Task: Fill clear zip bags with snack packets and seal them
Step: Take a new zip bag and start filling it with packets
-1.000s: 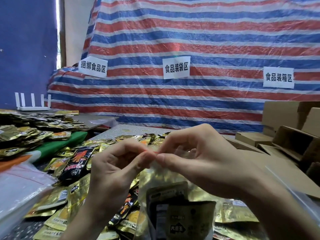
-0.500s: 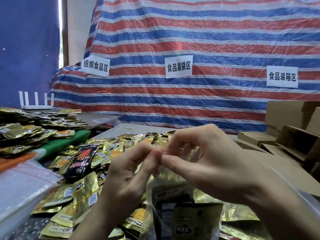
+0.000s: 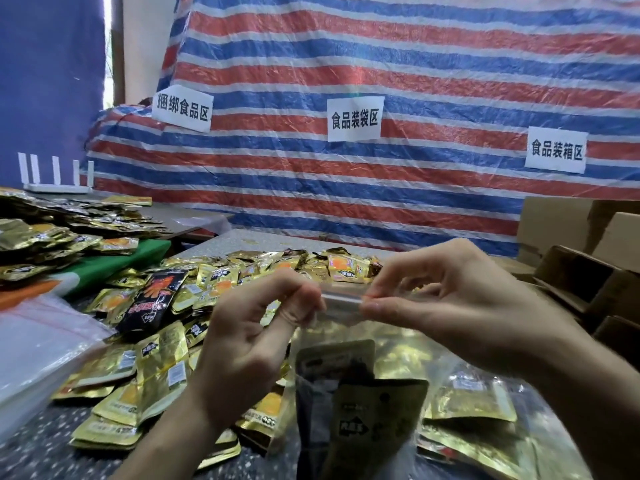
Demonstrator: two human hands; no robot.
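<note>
1. The clear zip bag (image 3: 398, 355) hangs upright in front of the person, above the table (image 3: 27, 455); its top strip is level between the two hands, and its lower part runs off the bottom edge of the view.
2. The left hand (image 3: 249, 327) pinches the strip's left part between thumb and curled forefinger; the right hand (image 3: 460, 306) pinches it further right, thumb below and forefinger above; the other fingers of both are loosely bent.
3. The fingers cover the strip's ends, so I cannot tell whether the zip is pressed closed along its whole length.
4. Inside the bag stand snack packets (image 3: 377, 417), dark and gold; glare and blur leave their print unreadable, and how many there are cannot be counted.
5. Loose gold packets (image 3: 156, 368) lie heaped on the table behind and to the left of the hands; the wrists hide part of the heap.
6. A stack of empty bags (image 3: 41, 348) at the left and the cardboard boxes (image 3: 581, 282) at the right are both cut off by the frame.
7. Half a second ago the two pinches met fingertip to fingertip at the strip's middle; now they have drawn apart, and a short bare stretch of strip shows between them; the bag hangs in much the same place.
</note>
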